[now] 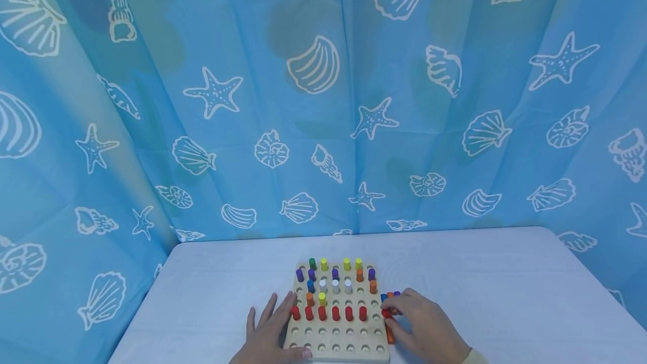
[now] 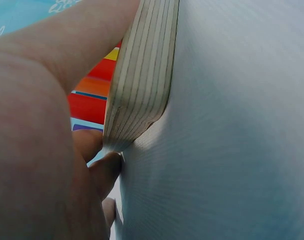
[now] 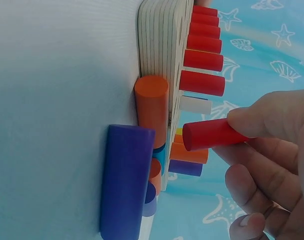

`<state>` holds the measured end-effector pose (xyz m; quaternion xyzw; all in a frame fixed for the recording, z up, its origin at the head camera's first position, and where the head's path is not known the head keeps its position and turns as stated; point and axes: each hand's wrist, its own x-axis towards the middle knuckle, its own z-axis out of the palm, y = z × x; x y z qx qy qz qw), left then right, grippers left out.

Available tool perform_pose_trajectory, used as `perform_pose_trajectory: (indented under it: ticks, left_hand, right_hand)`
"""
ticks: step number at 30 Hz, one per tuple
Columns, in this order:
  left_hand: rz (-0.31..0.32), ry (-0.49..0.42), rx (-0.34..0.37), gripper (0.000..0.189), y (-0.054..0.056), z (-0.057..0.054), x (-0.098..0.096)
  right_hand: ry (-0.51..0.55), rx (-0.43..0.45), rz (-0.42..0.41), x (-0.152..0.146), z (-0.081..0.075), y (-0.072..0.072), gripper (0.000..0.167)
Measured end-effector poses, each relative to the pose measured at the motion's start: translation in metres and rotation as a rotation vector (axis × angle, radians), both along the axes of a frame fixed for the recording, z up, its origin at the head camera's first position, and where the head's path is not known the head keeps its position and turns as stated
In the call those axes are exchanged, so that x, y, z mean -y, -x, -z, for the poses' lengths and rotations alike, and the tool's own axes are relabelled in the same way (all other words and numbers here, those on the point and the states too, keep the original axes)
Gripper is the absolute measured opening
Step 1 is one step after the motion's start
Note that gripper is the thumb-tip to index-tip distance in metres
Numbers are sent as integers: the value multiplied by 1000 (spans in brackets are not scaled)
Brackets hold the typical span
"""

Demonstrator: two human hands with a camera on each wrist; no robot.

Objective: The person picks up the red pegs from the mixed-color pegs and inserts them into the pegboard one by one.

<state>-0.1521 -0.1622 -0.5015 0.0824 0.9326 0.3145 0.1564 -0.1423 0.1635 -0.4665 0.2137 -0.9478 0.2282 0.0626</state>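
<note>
A pale wooden pegboard [image 1: 336,341] lies on the table, with round holes in rows. Across it runs a line of several red pegs [image 1: 322,313]; beyond them stand yellow, purple, orange, white, blue and green pegs. My left hand [image 1: 268,335] rests along the board's left edge, fingers spread, its thumb at the front left corner. Between the thumb and fingers of my right hand [image 1: 427,322] is a red peg [image 3: 209,134], pinched at one end and held beside the board's right edge. Its free end shows, with no hole around it.
Loose pegs lie along the board's right side, among them an orange peg [image 3: 152,107] and a dark blue-purple peg [image 3: 125,182] in the right wrist view. A white cloth [image 1: 227,274] covers the table. Behind it hangs a blue curtain [image 1: 323,128] with shell prints.
</note>
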Motion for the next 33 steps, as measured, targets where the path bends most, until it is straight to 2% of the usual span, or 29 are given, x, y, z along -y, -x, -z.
perform_pose_trajectory:
  ticks: [14, 27, 33]
  left_hand:
    - [-13, 1, 3, 118, 0, 1, -1]
    - [-10, -1, 1, 118, 0, 0, 0]
    - [0, -4, -8, 117, 0, 0, 1]
  right_hand:
    - [34, -25, -22, 2, 3, 4, 19]
    - [12, 62, 24, 7, 3, 7, 19]
    - [28, 74, 17, 8, 3, 7, 17]
